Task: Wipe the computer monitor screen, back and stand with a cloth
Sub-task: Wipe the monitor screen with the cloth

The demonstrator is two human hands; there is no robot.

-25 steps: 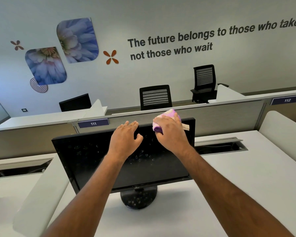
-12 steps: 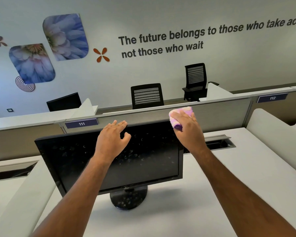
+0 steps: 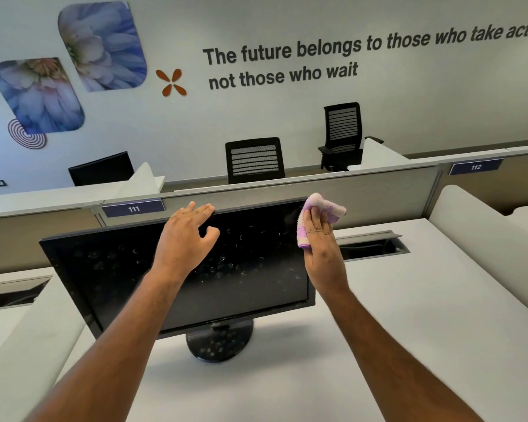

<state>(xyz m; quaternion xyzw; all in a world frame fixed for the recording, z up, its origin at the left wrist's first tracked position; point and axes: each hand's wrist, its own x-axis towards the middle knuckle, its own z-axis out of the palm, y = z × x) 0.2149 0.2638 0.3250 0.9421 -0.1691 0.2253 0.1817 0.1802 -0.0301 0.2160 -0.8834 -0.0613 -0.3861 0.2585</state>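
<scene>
cloth point(image 3: 320, 214) at monitor point(image 3: 104, 269) right edge

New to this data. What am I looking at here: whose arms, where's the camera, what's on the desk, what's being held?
No robot here: these are a person's two bare arms, filmed by one wide-angle camera worn on the head, looking forward and down.

On the white desk stands a black monitor on a round stand; its dark screen shows smudges and the stand shows spots.

The left hand lies open at the monitor's top edge, fingers over the rim. The right hand holds a pink and purple cloth against the monitor's upper right corner.

Behind are a grey partition and two black chairs.
</scene>
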